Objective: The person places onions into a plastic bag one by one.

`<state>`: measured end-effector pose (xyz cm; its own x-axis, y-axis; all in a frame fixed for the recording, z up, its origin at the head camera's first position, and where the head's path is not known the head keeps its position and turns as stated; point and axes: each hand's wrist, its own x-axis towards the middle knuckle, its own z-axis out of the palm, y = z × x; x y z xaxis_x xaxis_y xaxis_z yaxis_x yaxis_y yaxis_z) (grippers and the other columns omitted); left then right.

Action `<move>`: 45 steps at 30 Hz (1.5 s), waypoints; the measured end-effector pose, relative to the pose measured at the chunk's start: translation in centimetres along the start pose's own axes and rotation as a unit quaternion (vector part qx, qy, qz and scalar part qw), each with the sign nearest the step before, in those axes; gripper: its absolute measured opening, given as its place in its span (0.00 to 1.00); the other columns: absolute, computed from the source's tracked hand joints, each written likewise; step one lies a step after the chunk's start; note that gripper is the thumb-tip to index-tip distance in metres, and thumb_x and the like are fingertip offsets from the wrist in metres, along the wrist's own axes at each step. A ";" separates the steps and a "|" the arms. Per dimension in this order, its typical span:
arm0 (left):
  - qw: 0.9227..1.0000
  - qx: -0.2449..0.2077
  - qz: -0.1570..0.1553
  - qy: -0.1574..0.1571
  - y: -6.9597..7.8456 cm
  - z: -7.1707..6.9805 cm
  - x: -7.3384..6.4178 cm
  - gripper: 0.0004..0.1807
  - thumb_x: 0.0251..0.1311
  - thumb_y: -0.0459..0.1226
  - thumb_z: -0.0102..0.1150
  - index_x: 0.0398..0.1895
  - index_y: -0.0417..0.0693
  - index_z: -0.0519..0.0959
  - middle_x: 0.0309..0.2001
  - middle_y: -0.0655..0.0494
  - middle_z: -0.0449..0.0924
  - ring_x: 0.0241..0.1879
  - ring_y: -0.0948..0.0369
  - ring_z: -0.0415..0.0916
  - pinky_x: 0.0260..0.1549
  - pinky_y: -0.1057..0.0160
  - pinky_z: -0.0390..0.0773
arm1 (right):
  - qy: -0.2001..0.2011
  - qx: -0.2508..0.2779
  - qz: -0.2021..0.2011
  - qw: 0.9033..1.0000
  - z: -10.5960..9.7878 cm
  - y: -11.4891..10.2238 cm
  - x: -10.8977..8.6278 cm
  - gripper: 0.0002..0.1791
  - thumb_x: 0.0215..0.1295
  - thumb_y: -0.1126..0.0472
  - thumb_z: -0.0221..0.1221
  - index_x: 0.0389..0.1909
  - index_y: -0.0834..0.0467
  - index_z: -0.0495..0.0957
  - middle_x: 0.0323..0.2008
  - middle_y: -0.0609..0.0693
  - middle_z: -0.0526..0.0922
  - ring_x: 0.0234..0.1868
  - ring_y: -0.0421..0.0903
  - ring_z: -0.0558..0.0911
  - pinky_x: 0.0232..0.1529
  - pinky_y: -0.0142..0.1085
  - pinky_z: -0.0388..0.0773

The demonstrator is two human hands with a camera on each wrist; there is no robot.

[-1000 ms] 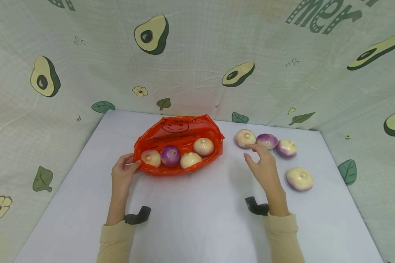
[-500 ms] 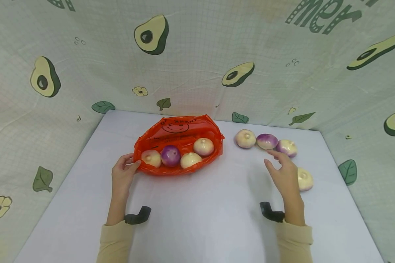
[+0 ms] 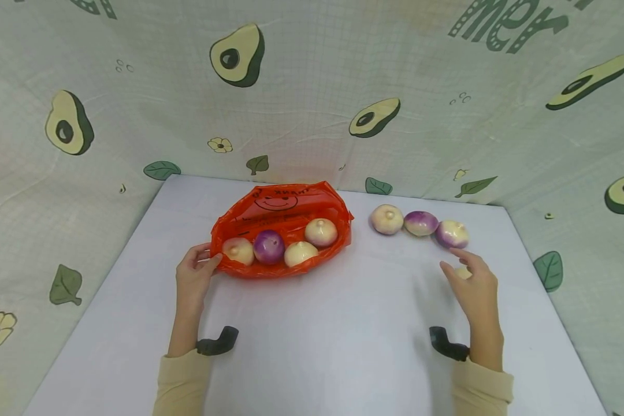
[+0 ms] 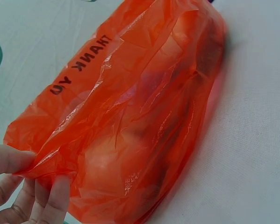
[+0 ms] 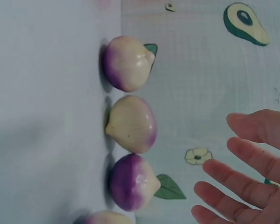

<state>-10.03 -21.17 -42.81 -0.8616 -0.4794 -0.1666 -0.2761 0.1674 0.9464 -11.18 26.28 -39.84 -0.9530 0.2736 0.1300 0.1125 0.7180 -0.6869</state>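
Observation:
At the centre-left of the table a red plastic bag [image 3: 281, 212] lies with its mouth spread wide. Several glossy purple-and-white bulbs, like onions or turnips, sit inside, among them a purple one [image 3: 268, 247]. My left hand [image 3: 193, 268] pinches the bag's left rim between thumb and fingers, as the left wrist view shows. On the right, my right hand [image 3: 475, 283] hovers with spread fingers and holds nothing. It partly hides a pale bulb [image 3: 464, 272]. Just beyond the fingertips lies a purple-and-white bulb [image 3: 451, 234].
Farther left in that back row are a purple bulb [image 3: 420, 223] and a pale bulb [image 3: 387, 219]. The white table [image 3: 312, 341] ends at a hanging cloth [image 3: 301, 75] printed with avocados. Each wrist wears a black strap mount [image 3: 218, 341].
My right hand has moved right and toward me, past the back row, to the nearer pale bulb. The left hand keeps its hold on the bag rim.

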 end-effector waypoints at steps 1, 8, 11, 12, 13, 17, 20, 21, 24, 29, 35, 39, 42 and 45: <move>1.000 0.000 0.001 0.000 0.0 0.0 0.0 0.20 0.62 0.40 0.55 0.57 0.46 0.72 0.47 0.50 0.72 0.32 0.72 0.73 0.34 0.77 0.78 | -0.004 0.004 0.014 1.000 -0.2 0.2 0.0 0.25 0.63 0.54 0.57 0.59 0.60 0.71 0.60 0.62 0.71 0.59 0.62 0.69 0.58 0.58 0.65; 1.000 0.000 0.000 -0.001 0.0 0.0 0.0 0.20 0.62 0.40 0.55 0.57 0.46 0.72 0.47 0.50 0.72 0.32 0.72 0.73 0.34 0.77 0.78 | -0.017 0.043 0.098 0.994 -1.3 2.0 -0.1 0.32 0.62 0.44 0.56 0.63 0.56 0.66 0.64 0.58 0.68 0.66 0.59 0.64 0.63 0.56 0.61; 1.000 0.000 -0.001 0.000 0.0 0.0 0.0 0.20 0.62 0.40 0.55 0.57 0.46 0.72 0.47 0.50 0.72 0.32 0.72 0.73 0.34 0.77 0.78 | 0.005 0.048 0.114 0.992 -1.5 2.9 0.0 0.31 0.60 0.44 0.58 0.62 0.54 0.69 0.60 0.52 0.73 0.64 0.48 0.68 0.64 0.48 0.65; 1.000 0.001 -0.002 0.000 0.0 0.0 0.0 0.20 0.62 0.40 0.55 0.57 0.47 0.72 0.47 0.50 0.72 0.32 0.72 0.73 0.34 0.77 0.78 | 0.015 0.055 0.116 0.992 -1.5 3.2 0.0 0.30 0.60 0.45 0.59 0.61 0.54 0.70 0.57 0.47 0.76 0.62 0.43 0.71 0.64 0.44 0.66; 1.000 0.001 -0.001 0.000 0.0 0.0 0.0 0.20 0.62 0.40 0.55 0.57 0.47 0.72 0.47 0.50 0.72 0.32 0.72 0.72 0.34 0.78 0.78 | 0.024 0.060 0.119 0.991 -1.6 3.5 0.1 0.29 0.59 0.46 0.60 0.60 0.53 0.71 0.54 0.43 0.77 0.59 0.38 0.72 0.64 0.40 0.67; 1.000 0.002 0.003 0.000 0.1 0.0 0.0 0.20 0.62 0.40 0.55 0.57 0.46 0.72 0.46 0.50 0.72 0.32 0.72 0.72 0.33 0.78 0.78 | 0.053 0.080 0.122 0.988 -1.8 5.0 0.1 0.28 0.59 0.49 0.61 0.59 0.54 0.72 0.45 0.33 0.77 0.50 0.26 0.72 0.61 0.25 0.67; 1.000 0.001 0.007 -0.001 0.1 0.0 0.0 0.20 0.62 0.40 0.55 0.57 0.46 0.72 0.46 0.50 0.72 0.31 0.72 0.73 0.33 0.78 0.78 | 0.056 0.075 0.136 0.986 -1.9 6.0 0.1 0.29 0.59 0.48 0.60 0.60 0.54 0.71 0.50 0.38 0.77 0.54 0.28 0.71 0.61 0.23 0.65; 1.000 0.002 0.007 -0.001 0.1 0.0 0.0 0.20 0.62 0.40 0.55 0.57 0.46 0.72 0.46 0.50 0.72 0.31 0.72 0.73 0.33 0.78 0.78 | 0.055 0.070 0.144 0.986 -2.0 6.2 0.2 0.29 0.59 0.47 0.60 0.60 0.54 0.71 0.52 0.40 0.77 0.56 0.30 0.71 0.62 0.25 0.65; 1.000 0.001 0.008 -0.002 0.1 0.0 -0.1 0.20 0.62 0.40 0.55 0.57 0.46 0.72 0.46 0.50 0.72 0.31 0.72 0.73 0.33 0.78 0.78 | 0.049 0.059 0.162 0.984 -2.0 7.1 0.4 0.31 0.59 0.46 0.59 0.62 0.54 0.69 0.59 0.48 0.73 0.62 0.38 0.69 0.65 0.31 0.64; 1.000 -0.002 0.008 -0.002 0.1 0.1 -0.1 0.20 0.62 0.39 0.55 0.56 0.45 0.72 0.46 0.50 0.72 0.31 0.72 0.73 0.34 0.77 0.79 | 0.029 0.051 0.173 0.983 -2.1 8.1 0.3 0.34 0.60 0.45 0.58 0.64 0.57 0.66 0.66 0.55 0.65 0.66 0.49 0.64 0.67 0.42 0.61; 1.000 0.000 0.010 -0.002 0.0 0.1 0.0 0.20 0.62 0.40 0.55 0.56 0.45 0.72 0.45 0.50 0.72 0.31 0.72 0.73 0.34 0.77 0.79 | 0.024 0.034 0.145 0.989 -1.8 9.3 0.2 0.30 0.59 0.48 0.61 0.61 0.55 0.70 0.63 0.49 0.68 0.58 0.39 0.66 0.62 0.35 0.66; 1.000 0.000 0.009 -0.002 0.1 0.1 0.0 0.20 0.62 0.40 0.55 0.57 0.45 0.72 0.45 0.50 0.72 0.31 0.72 0.72 0.33 0.77 0.78 | 0.030 0.032 0.122 0.992 -1.6 9.8 0.1 0.28 0.58 0.49 0.62 0.59 0.54 0.72 0.60 0.41 0.70 0.53 0.28 0.65 0.50 0.24 0.66; 1.000 0.001 0.007 -0.003 0.1 0.1 0.0 0.20 0.62 0.40 0.55 0.57 0.46 0.72 0.45 0.50 0.72 0.32 0.71 0.72 0.33 0.78 0.78 | 0.026 0.030 0.116 0.993 -1.5 9.9 0.1 0.29 0.57 0.49 0.62 0.59 0.54 0.72 0.61 0.45 0.69 0.54 0.31 0.66 0.46 0.22 0.64; 1.000 0.004 0.005 -0.003 0.1 0.1 0.0 0.20 0.62 0.40 0.55 0.57 0.46 0.72 0.46 0.50 0.72 0.32 0.71 0.72 0.33 0.78 0.78 | 0.008 0.024 0.103 0.994 -1.4 9.9 0.1 0.31 0.58 0.50 0.62 0.62 0.57 0.69 0.63 0.54 0.66 0.57 0.43 0.65 0.45 0.25 0.64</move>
<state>-10.11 -21.07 -42.73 -0.8673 -0.4719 -0.1587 -0.2705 0.1789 0.9460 -9.81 34.30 -45.56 -0.9064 0.4224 -0.0070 0.2919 0.6142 -0.7332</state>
